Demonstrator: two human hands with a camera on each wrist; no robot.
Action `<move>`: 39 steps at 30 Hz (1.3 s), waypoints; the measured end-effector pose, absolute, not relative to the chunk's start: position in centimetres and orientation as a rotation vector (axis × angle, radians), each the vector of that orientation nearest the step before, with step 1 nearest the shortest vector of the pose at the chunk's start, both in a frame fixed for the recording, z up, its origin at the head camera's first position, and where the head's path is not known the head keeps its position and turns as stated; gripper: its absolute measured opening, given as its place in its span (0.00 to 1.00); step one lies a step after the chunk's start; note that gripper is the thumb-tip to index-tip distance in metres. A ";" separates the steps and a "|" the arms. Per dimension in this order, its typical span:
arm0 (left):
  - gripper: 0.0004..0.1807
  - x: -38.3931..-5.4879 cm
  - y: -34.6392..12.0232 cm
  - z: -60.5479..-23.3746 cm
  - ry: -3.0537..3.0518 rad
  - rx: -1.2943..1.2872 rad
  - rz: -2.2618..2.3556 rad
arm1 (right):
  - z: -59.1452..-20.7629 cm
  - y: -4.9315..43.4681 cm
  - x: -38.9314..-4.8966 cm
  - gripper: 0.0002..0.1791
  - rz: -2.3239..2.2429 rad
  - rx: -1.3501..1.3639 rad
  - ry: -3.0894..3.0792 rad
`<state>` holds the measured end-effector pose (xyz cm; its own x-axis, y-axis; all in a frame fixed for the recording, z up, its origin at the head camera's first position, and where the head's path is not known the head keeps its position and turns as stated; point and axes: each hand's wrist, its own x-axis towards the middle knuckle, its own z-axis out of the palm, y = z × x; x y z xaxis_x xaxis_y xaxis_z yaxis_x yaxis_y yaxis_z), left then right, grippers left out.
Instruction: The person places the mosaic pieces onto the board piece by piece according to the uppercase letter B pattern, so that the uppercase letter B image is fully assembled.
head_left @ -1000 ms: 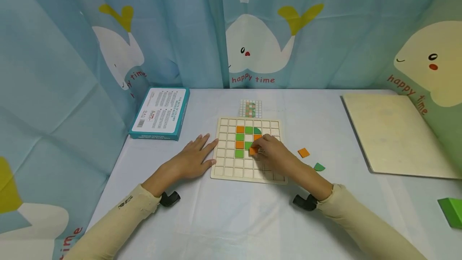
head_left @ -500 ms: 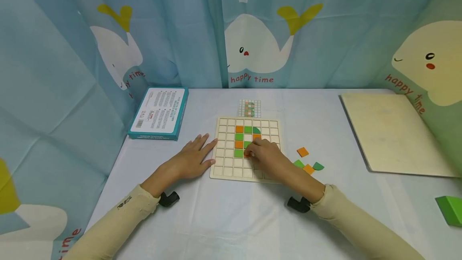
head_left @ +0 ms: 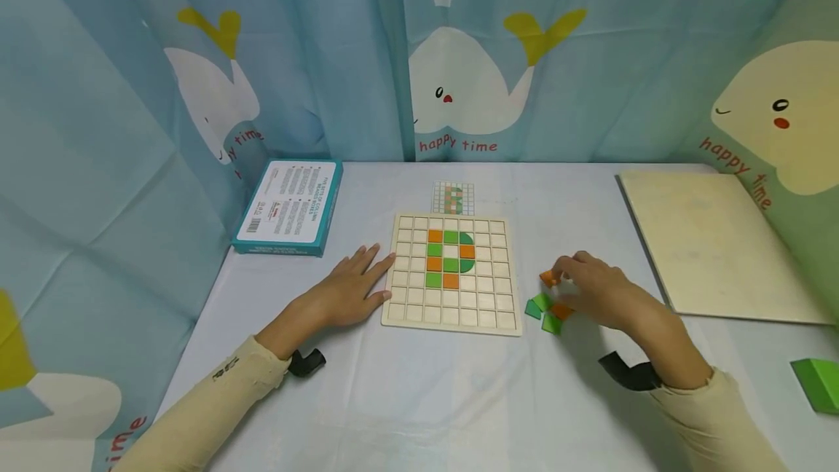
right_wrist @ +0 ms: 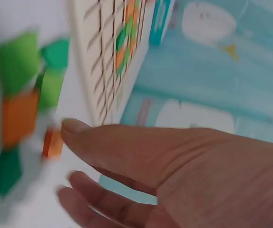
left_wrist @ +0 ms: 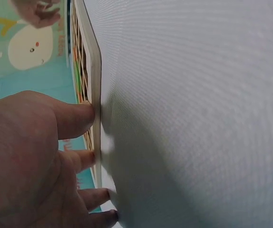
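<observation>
A wooden grid board (head_left: 488,326) bears orange and green square tiles and two dark green quarter-round tiles, laid in a P-like shape with an orange tile (head_left: 450,281) at its lower right. My left hand (head_left: 347,288) rests with spread fingers at the board's left edge; in the left wrist view, the thumb (left_wrist: 77,118) touches that edge. To the board's right, my right hand (head_left: 599,290) reaches over loose tiles, fingertips right at a loose orange tile (head_left: 548,279). In the right wrist view, thumb and fingers are apart, the thumb tip beside that orange tile (right_wrist: 53,142).
Loose green tiles (head_left: 552,323) and another orange tile lie by the right hand. A printed pattern card (head_left: 452,197) lies behind the board. A teal box (head_left: 288,206) sits at the back left, a flat wooden panel (head_left: 721,239) at the right, a green block (head_left: 816,384) farther right.
My right hand has let go of the orange tile, which now lies in a board cell, and has moved right to the loose tiles. The left hand stays in place.
</observation>
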<state>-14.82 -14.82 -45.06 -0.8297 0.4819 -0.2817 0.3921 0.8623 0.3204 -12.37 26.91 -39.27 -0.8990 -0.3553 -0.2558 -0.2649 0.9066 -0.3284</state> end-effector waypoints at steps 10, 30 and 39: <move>0.39 -14.8 -14.8 -45.0 2.683 0.660 0.355 | -42.0 30.9 -11.3 0.12 -0.598 -0.461 2.758; 0.39 -14.7 -14.9 -44.8 2.673 0.633 0.371 | -43.5 31.1 -12.0 0.17 -0.757 -0.414 2.883; 0.39 -14.9 -14.9 -45.3 2.676 0.648 0.377 | -43.8 31.9 -12.1 0.17 -0.774 -0.282 2.854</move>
